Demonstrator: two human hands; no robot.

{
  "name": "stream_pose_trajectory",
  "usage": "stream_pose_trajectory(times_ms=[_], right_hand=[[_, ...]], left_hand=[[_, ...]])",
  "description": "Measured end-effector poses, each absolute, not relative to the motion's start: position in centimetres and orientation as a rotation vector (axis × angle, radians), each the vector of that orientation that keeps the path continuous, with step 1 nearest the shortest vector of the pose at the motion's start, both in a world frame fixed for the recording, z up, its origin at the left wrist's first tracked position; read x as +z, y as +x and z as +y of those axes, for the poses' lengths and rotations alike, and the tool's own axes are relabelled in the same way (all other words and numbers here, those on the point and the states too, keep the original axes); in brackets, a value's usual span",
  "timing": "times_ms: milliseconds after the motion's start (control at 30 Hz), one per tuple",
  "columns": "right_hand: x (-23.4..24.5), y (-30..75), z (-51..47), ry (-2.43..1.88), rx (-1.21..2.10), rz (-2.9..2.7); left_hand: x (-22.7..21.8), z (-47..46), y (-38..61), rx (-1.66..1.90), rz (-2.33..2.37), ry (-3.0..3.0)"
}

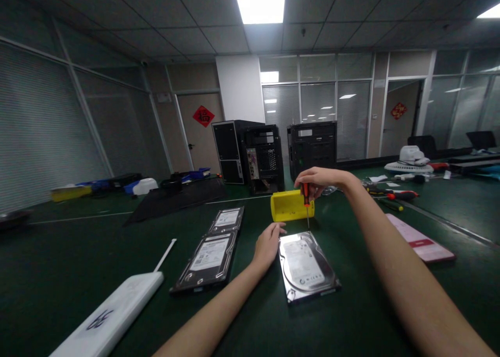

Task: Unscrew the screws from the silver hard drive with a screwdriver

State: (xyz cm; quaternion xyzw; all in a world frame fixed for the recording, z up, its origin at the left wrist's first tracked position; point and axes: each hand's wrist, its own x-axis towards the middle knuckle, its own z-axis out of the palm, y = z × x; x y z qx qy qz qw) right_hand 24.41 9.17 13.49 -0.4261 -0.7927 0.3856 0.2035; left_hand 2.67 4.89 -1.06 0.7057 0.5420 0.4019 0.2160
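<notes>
A silver hard drive with a white label lies flat on the green table, close in front of me. My left hand is closed against its upper left corner, fingertips on the edge. My right hand grips an orange-and-black screwdriver held upright. Its tip points down at the drive's far edge, near a corner; whether it sits in a screw is too small to tell. Just behind stands a yellow plastic bin, tipped with its opening towards me and small dark bits inside.
Two more hard drives lie in a row to the left. A white power strip-like block is at the lower left. Computer cases stand at the back. On the right are a pink-and-white board and pliers.
</notes>
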Motion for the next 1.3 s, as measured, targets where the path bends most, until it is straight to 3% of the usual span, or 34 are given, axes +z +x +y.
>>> stream_pose_trajectory(times_ms=[233,400,700,967,1300], right_hand=[[12.6,24.4,8.8,-1.165,0.576,-2.222],[12.4,24.7,9.1,-1.241,0.458,-2.240],[12.7,24.3,9.1,-1.329,0.438,-2.318],[13.6,24.2,9.0,-1.199,0.797,-2.382],[13.1,24.5,9.7,-1.314,0.563,-2.307]], left_hand=[[-1.1,5.0,2.7,1.100,1.517,1.959],[-0.9,4.7,2.7,1.102,1.505,1.965],[-0.5,4.2,2.7,1.096,1.563,1.946],[-1.4,5.0,2.5,1.136,1.528,1.914],[-2.0,5.6,2.3,1.158,1.435,1.915]])
